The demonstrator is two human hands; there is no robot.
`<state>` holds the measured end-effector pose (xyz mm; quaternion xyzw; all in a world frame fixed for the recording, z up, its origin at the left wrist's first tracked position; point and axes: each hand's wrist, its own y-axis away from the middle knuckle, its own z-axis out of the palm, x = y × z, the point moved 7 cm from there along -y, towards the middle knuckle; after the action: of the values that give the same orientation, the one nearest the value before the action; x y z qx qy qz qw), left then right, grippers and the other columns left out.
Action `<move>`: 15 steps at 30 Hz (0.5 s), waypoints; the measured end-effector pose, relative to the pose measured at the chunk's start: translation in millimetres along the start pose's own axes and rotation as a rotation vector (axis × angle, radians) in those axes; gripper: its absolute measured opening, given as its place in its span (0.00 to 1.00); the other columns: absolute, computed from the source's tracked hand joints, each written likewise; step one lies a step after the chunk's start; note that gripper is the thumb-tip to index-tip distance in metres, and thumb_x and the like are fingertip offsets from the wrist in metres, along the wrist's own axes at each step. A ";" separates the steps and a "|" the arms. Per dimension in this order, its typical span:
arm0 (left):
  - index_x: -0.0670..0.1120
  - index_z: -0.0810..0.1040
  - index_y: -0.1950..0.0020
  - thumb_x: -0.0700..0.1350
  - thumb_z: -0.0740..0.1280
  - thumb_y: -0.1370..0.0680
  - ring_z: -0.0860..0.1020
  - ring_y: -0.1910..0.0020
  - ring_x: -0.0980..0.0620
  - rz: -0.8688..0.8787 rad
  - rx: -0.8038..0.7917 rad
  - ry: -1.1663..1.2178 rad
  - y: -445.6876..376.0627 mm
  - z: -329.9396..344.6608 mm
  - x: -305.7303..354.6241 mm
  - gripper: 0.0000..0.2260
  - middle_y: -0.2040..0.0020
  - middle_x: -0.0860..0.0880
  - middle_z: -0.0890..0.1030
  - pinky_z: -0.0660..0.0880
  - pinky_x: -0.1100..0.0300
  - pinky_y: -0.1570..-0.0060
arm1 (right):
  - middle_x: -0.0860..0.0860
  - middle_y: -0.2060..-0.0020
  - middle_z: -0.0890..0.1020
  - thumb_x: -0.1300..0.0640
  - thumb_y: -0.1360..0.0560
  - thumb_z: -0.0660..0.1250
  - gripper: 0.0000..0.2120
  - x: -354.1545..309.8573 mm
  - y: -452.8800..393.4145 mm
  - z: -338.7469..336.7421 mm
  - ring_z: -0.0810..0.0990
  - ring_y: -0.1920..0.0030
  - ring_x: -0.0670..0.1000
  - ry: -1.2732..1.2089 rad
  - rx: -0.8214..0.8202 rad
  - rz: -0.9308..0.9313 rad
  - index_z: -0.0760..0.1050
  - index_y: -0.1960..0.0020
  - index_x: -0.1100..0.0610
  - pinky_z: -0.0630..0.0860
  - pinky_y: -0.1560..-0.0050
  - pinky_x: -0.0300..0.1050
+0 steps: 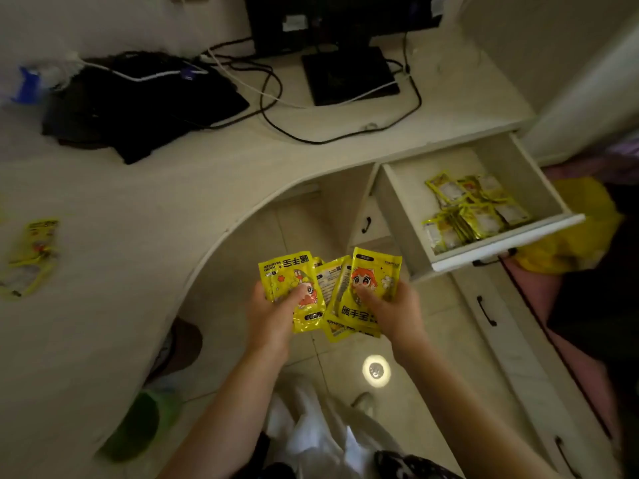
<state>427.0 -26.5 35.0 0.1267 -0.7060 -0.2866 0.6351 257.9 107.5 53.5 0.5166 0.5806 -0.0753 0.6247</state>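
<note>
**Item:** yellow hand-warmer sachets, held as a fan above the floor tiles in the desk's curved recess.

**Left hand**: thumb pressed on the face of the left sachet, fingers curled behind it. Its long axis runs 6 to 11 o'clock.

**Right hand**: thumb on the right sachet, fingers wrapped behind. Its long axis runs 6 to 1 o'clock. The middle sachets are tucked behind and overlap it. I cannot tell which hand carries them.

**Key relation:** the open drawer lies at 2 o'clock from the hands, well apart and nearer to the right hand. The stored sachets are heaped in its 3 o'clock half, and the 9 o'clock half of the floor is bare.

**Also present:** a stray sachet lies on the desk at 9 o'clock, far from both hands.

**Judgement:** sorting sachets to or from the drawer, and the right hand probably has the shorter reach.
</note>
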 end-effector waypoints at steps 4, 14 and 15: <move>0.43 0.78 0.46 0.37 0.76 0.32 0.83 0.61 0.49 -0.016 -0.078 0.015 33.2 74.2 -30.1 0.16 0.54 0.44 0.84 0.80 0.54 0.61 | 0.53 0.54 0.85 0.55 0.30 0.74 0.15 24.4 -3.3 -82.3 0.84 0.55 0.52 -0.049 0.079 0.027 0.78 0.46 0.57 0.82 0.52 0.55; 0.47 0.78 0.49 0.37 0.76 0.33 0.84 0.55 0.44 -0.059 -0.225 -0.041 72.1 212.3 -69.9 0.15 0.53 0.44 0.85 0.80 0.43 0.53 | 0.52 0.54 0.84 0.58 0.28 0.72 0.14 47.6 -17.6 -224.3 0.84 0.58 0.49 -0.233 0.171 0.075 0.75 0.44 0.58 0.80 0.64 0.43; 0.47 0.78 0.50 0.37 0.76 0.33 0.84 0.55 0.44 -0.058 -0.234 -0.048 72.3 223.9 -68.8 0.15 0.53 0.44 0.85 0.80 0.43 0.52 | 0.52 0.53 0.84 0.57 0.27 0.72 0.14 47.3 -22.3 -233.0 0.84 0.57 0.50 -0.241 0.175 0.081 0.75 0.44 0.58 0.80 0.65 0.42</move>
<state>234.4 123.4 12.7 0.0652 -0.6788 -0.3881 0.6199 106.3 292.1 51.5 0.5792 0.4713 -0.1619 0.6452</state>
